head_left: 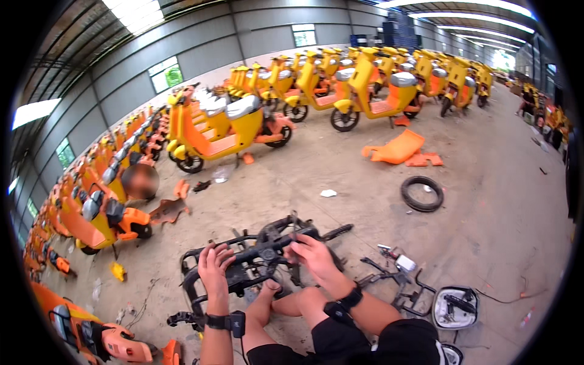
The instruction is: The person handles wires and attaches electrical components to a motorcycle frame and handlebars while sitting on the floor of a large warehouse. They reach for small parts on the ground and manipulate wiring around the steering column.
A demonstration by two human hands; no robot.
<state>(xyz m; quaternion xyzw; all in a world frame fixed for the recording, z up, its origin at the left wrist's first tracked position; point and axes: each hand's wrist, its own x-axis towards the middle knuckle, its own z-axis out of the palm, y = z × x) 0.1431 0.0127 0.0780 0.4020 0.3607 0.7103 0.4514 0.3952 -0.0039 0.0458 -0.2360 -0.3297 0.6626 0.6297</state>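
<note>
Left hand (pixel 214 266) clenched on black scooter frame (pixel 261 258) on concrete floor (pixel 486 213); right hand (pixel 311 254) pinching same frame's top bar.

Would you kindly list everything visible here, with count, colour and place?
black scooter frame: one, black, on the floor under both hands
loose tyre: one, black, floor at right centre
orange body panels: a few, orange, floor beyond the tyre
yellow and orange scooters: many, rows along the left wall and the back
white scrap: one, white, mid floor
open white housing: one, white with dark parts inside, lower right
concrete floor: grey, throughout
left hand: one, gripping the frame's left tube, black wrist device
right hand: one, gripping the frame's centre, black wrist device
</note>
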